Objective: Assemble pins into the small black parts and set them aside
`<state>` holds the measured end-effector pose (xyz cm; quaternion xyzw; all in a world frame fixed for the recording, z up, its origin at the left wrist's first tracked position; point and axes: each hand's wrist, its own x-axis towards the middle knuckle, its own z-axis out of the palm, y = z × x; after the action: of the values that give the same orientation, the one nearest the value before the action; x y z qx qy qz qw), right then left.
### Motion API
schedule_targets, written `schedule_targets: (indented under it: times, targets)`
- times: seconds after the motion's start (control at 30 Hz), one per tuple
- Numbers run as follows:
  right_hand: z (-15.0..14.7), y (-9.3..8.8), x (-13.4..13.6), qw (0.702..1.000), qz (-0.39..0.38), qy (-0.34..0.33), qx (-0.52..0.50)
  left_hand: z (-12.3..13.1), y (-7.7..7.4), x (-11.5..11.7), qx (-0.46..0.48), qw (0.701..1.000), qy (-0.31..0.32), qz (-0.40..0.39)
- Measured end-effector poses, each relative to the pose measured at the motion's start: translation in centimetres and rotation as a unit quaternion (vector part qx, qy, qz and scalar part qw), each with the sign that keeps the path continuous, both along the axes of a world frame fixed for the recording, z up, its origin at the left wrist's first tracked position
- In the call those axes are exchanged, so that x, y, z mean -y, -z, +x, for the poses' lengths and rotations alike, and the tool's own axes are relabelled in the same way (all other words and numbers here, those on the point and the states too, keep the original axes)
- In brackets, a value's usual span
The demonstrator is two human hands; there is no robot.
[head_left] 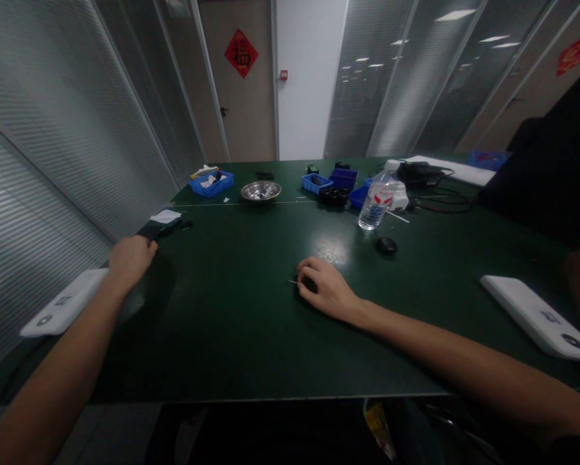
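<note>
My left hand (130, 258) rests at the left edge of the dark green table (251, 336), fingers curled under, beside a white flat device (64, 303) and just short of a dark object (157, 229). My right hand (326, 287) lies near the table's middle, fingers bent over a small dark thing with a thin pin sticking out to the left (292, 281). What the fingers cover is mostly hidden. A small black round part (386, 245) sits a little to the right of it.
A water bottle (378, 200) leans at the back right near blue bins (316, 183) and black parts. A steel bowl (261, 190) and another blue bin (212, 183) stand at the back. A second white device (537, 316) lies right; a person's dark shape (556, 161) sits far right.
</note>
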<state>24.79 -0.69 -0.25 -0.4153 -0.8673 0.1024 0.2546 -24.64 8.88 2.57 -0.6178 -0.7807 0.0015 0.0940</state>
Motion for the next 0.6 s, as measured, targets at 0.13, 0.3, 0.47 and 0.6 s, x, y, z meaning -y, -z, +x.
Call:
schedule_targets:
  times: [0.13,0.3,0.47,0.6]
  targets:
    - [0.0,0.0,0.0,1.000,-0.003,0.001,0.001,0.4,-0.4,0.3,0.004,1.000,0.004,0.002]
    - [0.0,0.2,-0.1,1.000,0.005,0.001,-0.001,0.3,-1.4,0.6,0.011,1.000,-0.004,-0.021]
    - [0.0,0.2,0.0,1.000,0.004,0.000,-0.002,0.1,-2.3,1.3,0.016,0.998,-0.016,-0.051]
    - [0.0,0.1,0.0,1.000,0.002,0.002,0.001,1.0,-2.6,1.8,0.004,0.999,-0.021,-0.042]
